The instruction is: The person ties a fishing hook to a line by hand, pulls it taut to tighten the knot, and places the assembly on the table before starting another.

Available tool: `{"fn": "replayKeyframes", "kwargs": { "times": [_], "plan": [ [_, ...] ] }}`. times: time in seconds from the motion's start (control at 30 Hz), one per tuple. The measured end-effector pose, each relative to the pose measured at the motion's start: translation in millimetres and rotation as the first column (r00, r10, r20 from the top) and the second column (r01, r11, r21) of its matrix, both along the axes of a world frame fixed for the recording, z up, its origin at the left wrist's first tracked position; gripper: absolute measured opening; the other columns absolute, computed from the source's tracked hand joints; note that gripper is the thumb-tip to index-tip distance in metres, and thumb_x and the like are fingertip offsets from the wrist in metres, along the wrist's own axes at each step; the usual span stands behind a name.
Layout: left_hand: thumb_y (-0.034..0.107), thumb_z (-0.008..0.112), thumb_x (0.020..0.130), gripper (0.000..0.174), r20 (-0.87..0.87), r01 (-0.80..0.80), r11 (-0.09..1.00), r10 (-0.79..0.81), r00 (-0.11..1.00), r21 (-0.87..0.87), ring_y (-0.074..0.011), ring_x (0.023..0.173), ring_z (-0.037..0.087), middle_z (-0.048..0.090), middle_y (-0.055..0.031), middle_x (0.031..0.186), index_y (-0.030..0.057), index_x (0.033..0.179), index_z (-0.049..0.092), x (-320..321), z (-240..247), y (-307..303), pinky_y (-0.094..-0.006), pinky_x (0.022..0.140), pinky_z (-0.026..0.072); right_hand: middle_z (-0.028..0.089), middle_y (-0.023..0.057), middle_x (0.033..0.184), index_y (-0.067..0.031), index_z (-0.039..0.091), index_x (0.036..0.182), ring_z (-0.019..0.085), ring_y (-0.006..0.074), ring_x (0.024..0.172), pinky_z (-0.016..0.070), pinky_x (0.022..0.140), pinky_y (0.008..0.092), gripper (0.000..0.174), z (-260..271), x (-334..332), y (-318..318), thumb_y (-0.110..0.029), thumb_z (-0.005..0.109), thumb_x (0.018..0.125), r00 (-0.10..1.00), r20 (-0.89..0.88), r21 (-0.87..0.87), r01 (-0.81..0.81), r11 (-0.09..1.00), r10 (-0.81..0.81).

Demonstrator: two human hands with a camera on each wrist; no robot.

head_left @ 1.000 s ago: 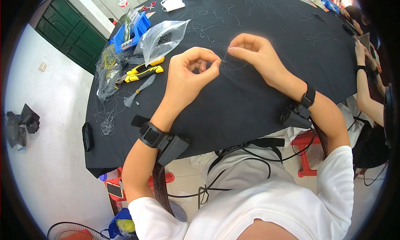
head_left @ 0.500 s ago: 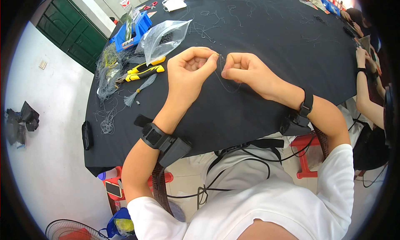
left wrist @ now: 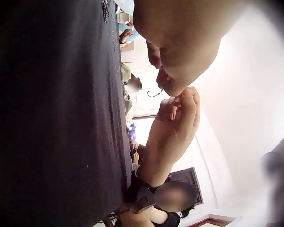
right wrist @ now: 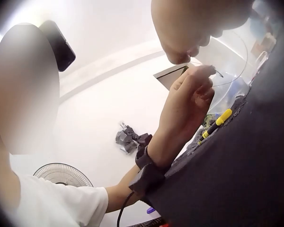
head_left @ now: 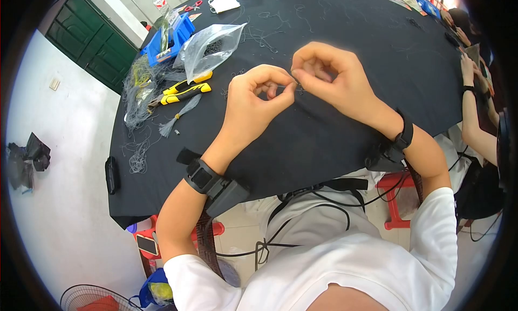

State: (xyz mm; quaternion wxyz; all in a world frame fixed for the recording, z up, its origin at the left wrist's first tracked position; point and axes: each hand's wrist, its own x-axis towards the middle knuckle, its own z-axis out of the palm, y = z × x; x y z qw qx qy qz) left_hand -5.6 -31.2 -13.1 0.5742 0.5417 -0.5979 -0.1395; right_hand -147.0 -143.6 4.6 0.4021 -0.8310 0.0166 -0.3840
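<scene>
My left hand (head_left: 258, 100) pinches a small dark fish hook (left wrist: 154, 93) between thumb and forefinger, its bent end sticking out past the fingertips in both wrist views. A thin, pale fishing line (right wrist: 247, 56) arcs out in a loose loop beside the hands. My right hand (head_left: 339, 79) pinches the line, with thumb and forefinger together right at the left fingertips. The pinched stretch of line is mostly hidden by the fingers. Both hands are held above the black-covered table (head_left: 302, 143).
Left on the table are yellow-black pliers (head_left: 186, 94), a tied line bundle (head_left: 178, 119), tangled line (head_left: 140, 95), a clear plastic bag (head_left: 210, 49) and a blue bin (head_left: 171, 41). Farther back lie red scissors (head_left: 193, 7) and a white mask (head_left: 224, 3). Other people's hands (head_left: 468, 68) are at the right edge.
My right hand dipped toward the left, then rose again and now meets the left fingertips. My left hand has shifted slightly right. The line loop that hung between them is no longer distinct in the head view.
</scene>
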Motion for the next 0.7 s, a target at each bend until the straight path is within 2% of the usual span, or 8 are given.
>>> {"fn": "replayKeyframes", "kwargs": {
  "times": [0.1, 0.2, 0.27, 0.43, 0.57, 0.7],
  "plan": [
    [-0.003, 0.065, 0.072, 0.007, 0.010, 0.038, 0.999, -0.037, 0.999, -0.021, -0.0037, 0.060, 0.042, 0.061, -0.0001, 0.080, -0.0002, 0.079, 0.064, -4, 3, 2, -0.0176, 0.055, 0.0374, 0.044, -0.0060, 0.062, -0.0026, 0.061, 0.086, 0.033, 0.0011, 0.054, 0.0284, 0.049, 0.0190, 0.010, 3, -1, -8, -0.011, 0.062, 0.080, 0.999, -0.049, 0.065, 0.011, 0.998, -0.008],
    [-0.005, 0.065, 0.072, 0.009, -0.005, 0.066, 0.997, -0.066, 0.998, -0.049, -0.0040, 0.062, 0.042, 0.062, -0.0013, 0.084, -0.0003, 0.080, 0.064, -5, 7, 3, -0.0176, 0.056, 0.0379, 0.044, -0.0073, 0.064, -0.0018, 0.062, 0.086, 0.034, 0.0004, 0.055, 0.0289, 0.050, 0.0185, 0.012, -6, 5, -17, -0.013, 0.062, 0.082, 1.000, -0.012, 0.187, -0.015, 0.982, 0.017],
    [-0.005, 0.065, 0.072, 0.010, -0.028, 0.081, 0.995, -0.082, 0.996, -0.054, -0.0039, 0.063, 0.043, 0.062, -0.0020, 0.086, -0.0008, 0.081, 0.064, -4, 8, 4, -0.0174, 0.058, 0.0382, 0.048, -0.0075, 0.067, -0.0008, 0.062, 0.087, 0.039, -0.0002, 0.057, 0.0316, 0.051, 0.0171, 0.014, -8, 5, -20, -0.014, 0.062, 0.083, 0.997, -0.047, 0.249, -0.048, 0.967, 0.061],
    [-0.005, 0.064, 0.076, 0.008, -0.244, 0.158, 0.986, -0.166, 0.956, -0.050, -0.0034, 0.066, 0.044, 0.062, -0.0040, 0.088, -0.0034, 0.084, 0.065, -2, 5, 3, -0.0169, 0.061, 0.0388, 0.054, -0.0056, 0.070, 0.0000, 0.061, 0.088, 0.045, 0.0000, 0.061, 0.0348, 0.053, 0.0162, 0.015, -16, 8, -17, -0.014, 0.061, 0.082, 0.982, -0.093, 0.435, -0.108, 0.894, 0.164],
    [-0.004, 0.063, 0.079, 0.008, -0.350, 0.164, 0.985, -0.174, 0.920, -0.056, -0.0037, 0.070, 0.050, 0.062, -0.0051, 0.088, -0.0046, 0.087, 0.064, 1, 4, 3, -0.0167, 0.063, 0.0408, 0.054, -0.0043, 0.069, -0.0007, 0.059, 0.084, 0.046, 0.0007, 0.060, 0.0353, 0.052, 0.0172, 0.012, -22, 10, -15, -0.013, 0.060, 0.081, 0.966, -0.129, 0.493, -0.132, 0.860, 0.223],
    [-0.003, 0.063, 0.080, 0.009, -0.428, 0.077, 0.996, -0.088, 0.900, -0.044, -0.0054, 0.075, 0.056, 0.063, -0.0056, 0.087, -0.0049, 0.088, 0.064, -1, 5, 3, -0.0172, 0.066, 0.0436, 0.053, -0.0046, 0.066, -0.0024, 0.057, 0.079, 0.045, 0.0006, 0.058, 0.0343, 0.050, 0.0174, 0.009, -22, 6, -3, -0.011, 0.061, 0.080, 0.943, -0.160, 0.540, -0.164, 0.825, 0.292]
  ]
}}
